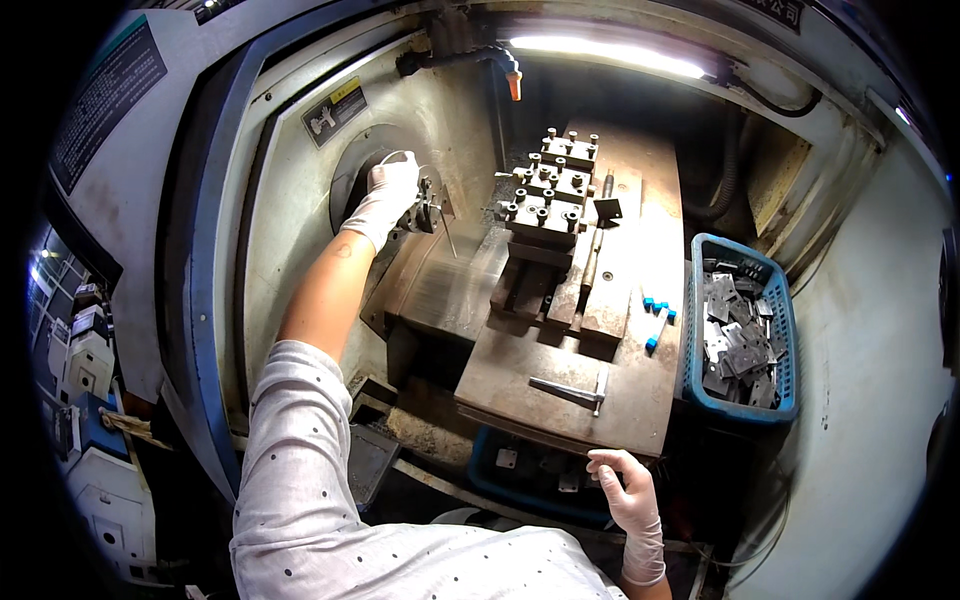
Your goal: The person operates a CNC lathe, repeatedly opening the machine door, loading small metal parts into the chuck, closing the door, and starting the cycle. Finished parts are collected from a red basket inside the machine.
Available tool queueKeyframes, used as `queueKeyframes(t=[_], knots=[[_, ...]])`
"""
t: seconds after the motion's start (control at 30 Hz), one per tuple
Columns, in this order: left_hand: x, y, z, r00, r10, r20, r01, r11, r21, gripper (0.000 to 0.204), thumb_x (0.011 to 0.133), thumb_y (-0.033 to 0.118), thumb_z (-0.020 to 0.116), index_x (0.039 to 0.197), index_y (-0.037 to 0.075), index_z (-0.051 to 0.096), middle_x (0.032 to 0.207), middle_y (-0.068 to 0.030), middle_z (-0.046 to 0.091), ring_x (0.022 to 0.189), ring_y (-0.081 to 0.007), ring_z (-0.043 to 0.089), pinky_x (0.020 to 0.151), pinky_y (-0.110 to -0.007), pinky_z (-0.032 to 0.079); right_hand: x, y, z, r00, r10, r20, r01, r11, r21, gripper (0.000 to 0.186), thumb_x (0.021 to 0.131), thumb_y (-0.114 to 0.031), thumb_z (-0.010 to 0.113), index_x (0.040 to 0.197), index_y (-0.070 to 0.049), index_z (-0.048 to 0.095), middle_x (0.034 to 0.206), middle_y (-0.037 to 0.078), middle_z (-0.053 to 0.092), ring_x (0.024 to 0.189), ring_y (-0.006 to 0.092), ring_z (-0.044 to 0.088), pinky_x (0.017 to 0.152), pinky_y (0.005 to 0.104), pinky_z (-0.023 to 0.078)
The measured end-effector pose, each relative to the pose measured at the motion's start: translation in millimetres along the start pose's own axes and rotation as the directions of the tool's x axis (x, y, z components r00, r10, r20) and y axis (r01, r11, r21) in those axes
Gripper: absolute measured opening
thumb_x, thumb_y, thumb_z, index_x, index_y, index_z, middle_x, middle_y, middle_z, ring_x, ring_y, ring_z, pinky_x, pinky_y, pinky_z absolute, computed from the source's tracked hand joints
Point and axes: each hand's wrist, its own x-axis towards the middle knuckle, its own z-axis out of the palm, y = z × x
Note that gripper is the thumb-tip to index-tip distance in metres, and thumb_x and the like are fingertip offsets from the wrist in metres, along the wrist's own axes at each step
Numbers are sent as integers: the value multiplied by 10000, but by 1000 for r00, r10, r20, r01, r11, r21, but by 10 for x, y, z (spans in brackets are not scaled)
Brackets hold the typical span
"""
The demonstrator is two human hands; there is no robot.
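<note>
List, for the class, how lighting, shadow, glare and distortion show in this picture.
Head view: the tube lamp glares white along the top; metal plates in the blue basket catch bright highlights; the space under the steel table falls into deep shadow; the blue door frame bows near the left rim; the corners go black.

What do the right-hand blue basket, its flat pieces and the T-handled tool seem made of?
Basket: probably moulded plastic, evenly blue with perforated walls. Flat pieces: likely metal, grey with bright glints. T-handled tool: likely steel, smooth with silvery shine.
</note>
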Motion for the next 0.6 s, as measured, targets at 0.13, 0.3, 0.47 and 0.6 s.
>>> queueKeyframes(t=[0.13, 0.3, 0.47, 0.6], knots=[[-123, -46, 62, 985, -82, 152, 69, 994, 85, 559, 684, 309, 508, 1064, -68, 348, 800, -96, 575, 716, -170, 567, 562, -279, 436, -25, 64, 41, 1000, 20, 16, -21, 999, 43, 167, 742, -69, 465, 883, 12, 505, 716, 62, 543, 659, 103, 509, 602, 205, 405], [-230, -229, 332, 989, -120, 89, 146, 904, -402, 722, 686, 364, 500, 1223, 92, 101, 832, -160, 549, 758, -284, 539, 656, -366, 418, 59, 0, 106, 992, 39, 118, -43, 999, 32, 172, 745, -80, 468, 887, 8, 506, 718, 64, 544, 657, 106, 516, 608, 211, 409], [-132, -77, 596, 979, -202, 32, 186, 811, -555, 724, 697, 310, 480, 1231, 125, 26, 746, -196, 549, 690, -310, 543, 623, -394, 423, 472, -329, 351, 938, -140, 317, 159, 987, -37, 161, 748, -83, 465, 882, -3, 506, 757, 67, 536, 702, 127, 523, 635, 219, 409], [-176, -184, 612, 980, -192, -56, 122, 795, -594, 687, 674, 283, 497, 1215, 134, 102, 693, -193, 545, 642, -321, 541, 590, -406, 422, 1197, -667, 910, 858, -325, 398, 294, 946, 139, 153, 765, -99, 452, 874, -4, 502, 724, 22, 491, 655, 79, 456, 595, 204, 388]])
